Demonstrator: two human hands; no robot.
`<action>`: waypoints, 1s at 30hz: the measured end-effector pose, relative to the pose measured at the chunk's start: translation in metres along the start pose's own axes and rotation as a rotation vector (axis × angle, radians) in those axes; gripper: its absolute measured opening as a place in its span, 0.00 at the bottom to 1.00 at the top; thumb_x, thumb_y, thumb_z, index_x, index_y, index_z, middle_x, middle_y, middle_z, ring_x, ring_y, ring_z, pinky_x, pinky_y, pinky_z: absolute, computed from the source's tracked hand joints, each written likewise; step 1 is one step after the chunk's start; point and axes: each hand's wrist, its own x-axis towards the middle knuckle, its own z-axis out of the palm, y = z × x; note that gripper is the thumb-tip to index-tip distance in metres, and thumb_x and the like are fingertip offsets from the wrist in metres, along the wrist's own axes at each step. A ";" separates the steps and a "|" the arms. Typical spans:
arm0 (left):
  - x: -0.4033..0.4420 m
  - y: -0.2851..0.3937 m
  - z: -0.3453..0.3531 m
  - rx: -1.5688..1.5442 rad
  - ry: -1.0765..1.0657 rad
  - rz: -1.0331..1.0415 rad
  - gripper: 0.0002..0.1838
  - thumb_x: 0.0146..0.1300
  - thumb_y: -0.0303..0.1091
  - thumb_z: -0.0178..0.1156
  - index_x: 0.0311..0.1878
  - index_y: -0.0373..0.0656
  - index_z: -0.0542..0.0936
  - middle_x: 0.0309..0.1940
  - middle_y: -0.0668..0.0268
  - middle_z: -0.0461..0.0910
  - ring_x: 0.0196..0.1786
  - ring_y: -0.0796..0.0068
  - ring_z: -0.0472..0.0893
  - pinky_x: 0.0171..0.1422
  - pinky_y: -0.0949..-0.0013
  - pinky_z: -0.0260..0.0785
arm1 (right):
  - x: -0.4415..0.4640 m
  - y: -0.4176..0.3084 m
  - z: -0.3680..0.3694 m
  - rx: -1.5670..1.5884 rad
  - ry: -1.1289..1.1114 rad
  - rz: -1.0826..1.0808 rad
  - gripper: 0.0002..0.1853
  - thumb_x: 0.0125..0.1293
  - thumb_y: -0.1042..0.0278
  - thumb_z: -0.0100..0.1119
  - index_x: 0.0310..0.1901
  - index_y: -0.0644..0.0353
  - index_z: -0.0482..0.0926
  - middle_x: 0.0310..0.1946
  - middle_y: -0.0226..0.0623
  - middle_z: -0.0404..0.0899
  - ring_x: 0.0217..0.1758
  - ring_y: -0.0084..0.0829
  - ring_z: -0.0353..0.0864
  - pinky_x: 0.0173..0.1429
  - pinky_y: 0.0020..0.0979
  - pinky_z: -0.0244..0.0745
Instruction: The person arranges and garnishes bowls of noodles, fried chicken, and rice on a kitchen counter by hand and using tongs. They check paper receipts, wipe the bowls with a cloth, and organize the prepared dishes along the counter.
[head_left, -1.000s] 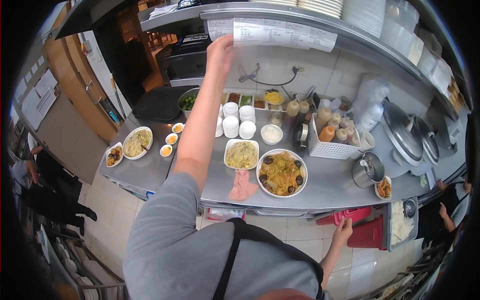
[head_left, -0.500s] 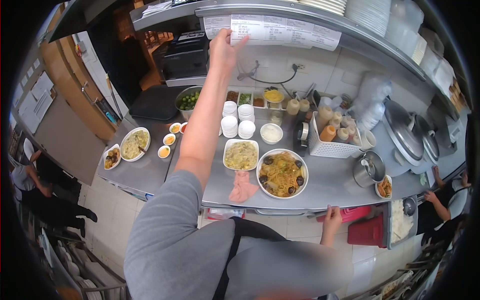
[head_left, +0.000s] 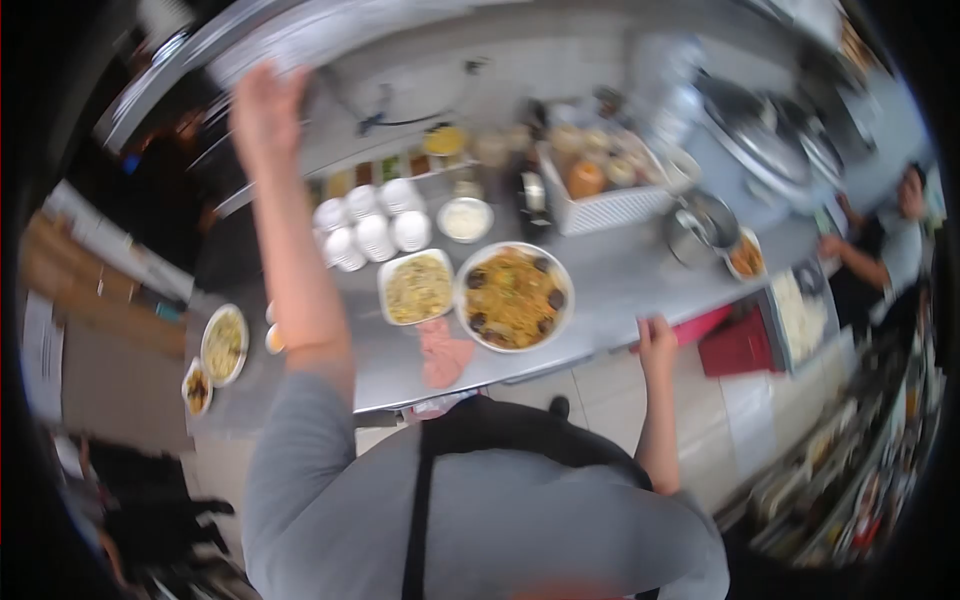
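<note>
My left hand [head_left: 268,115] is raised at the end of an outstretched arm, near the pale paper slips [head_left: 300,42] hanging from the shelf edge. It is blurred, but its fingers look apart with nothing seen between them; whether it touches the paper is unclear. My right hand [head_left: 657,345] hangs in front of the counter edge, fingers curled, with nothing visible in it. Before me stand a round bowl of noodles with dark pieces [head_left: 515,298] and a square white bowl of pale food [head_left: 418,287]. A pink cloth [head_left: 444,354] lies just below the square bowl.
Stacked white cups [head_left: 375,238], a small white bowl [head_left: 466,219] and a white basket of bottles [head_left: 610,205] line the back. A metal pot [head_left: 700,235] stands right; an oval dish [head_left: 225,345] sits left. A red bin [head_left: 738,350] is below. A co-worker [head_left: 880,250] stands far right.
The view has swung and blurred. My left hand, earlier with fingertips at a paper slip, now appears apart from that grip. My right hand stays low by the counter edge.
</note>
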 end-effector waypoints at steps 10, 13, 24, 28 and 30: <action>-0.110 -0.069 -0.092 0.461 -0.062 -0.229 0.05 0.62 0.30 0.52 0.33 0.39 0.71 0.28 0.64 0.73 0.34 0.71 0.73 0.49 0.62 0.67 | 0.133 0.139 -0.091 0.360 0.238 0.432 0.09 0.58 0.68 0.56 0.26 0.65 0.74 0.19 0.36 0.75 0.20 0.23 0.73 0.25 0.24 0.67; -0.170 -0.107 -0.059 0.472 0.057 -0.406 0.05 0.62 0.32 0.52 0.32 0.43 0.69 0.25 0.68 0.70 0.31 0.75 0.70 0.48 0.65 0.66 | 0.167 0.201 -0.117 0.429 0.510 0.555 0.10 0.58 0.67 0.56 0.25 0.64 0.73 0.18 0.35 0.76 0.18 0.23 0.75 0.22 0.23 0.68; -0.223 -0.168 0.037 0.687 0.112 -0.681 0.15 0.64 0.38 0.50 0.50 0.42 0.70 0.19 0.74 0.66 0.26 0.84 0.68 0.34 0.75 0.65 | 0.231 0.293 -0.153 0.797 0.195 0.908 0.13 0.57 0.76 0.42 0.43 0.76 0.62 0.34 0.56 0.73 0.28 0.47 0.79 0.29 0.38 0.81; -0.235 -0.188 0.048 0.712 0.044 -0.767 0.15 0.63 0.38 0.50 0.50 0.42 0.70 0.22 0.75 0.66 0.27 0.85 0.67 0.34 0.76 0.64 | 0.235 0.295 -0.144 0.521 0.279 0.873 0.13 0.57 0.76 0.44 0.40 0.78 0.67 0.28 0.55 0.76 0.24 0.44 0.80 0.23 0.33 0.79; -0.243 -0.199 0.065 0.731 0.033 -0.791 0.14 0.63 0.37 0.50 0.49 0.42 0.71 0.22 0.74 0.67 0.27 0.84 0.68 0.34 0.76 0.65 | 0.233 0.299 -0.147 0.405 0.265 0.853 0.13 0.56 0.75 0.45 0.39 0.79 0.69 0.26 0.55 0.77 0.22 0.42 0.81 0.21 0.32 0.79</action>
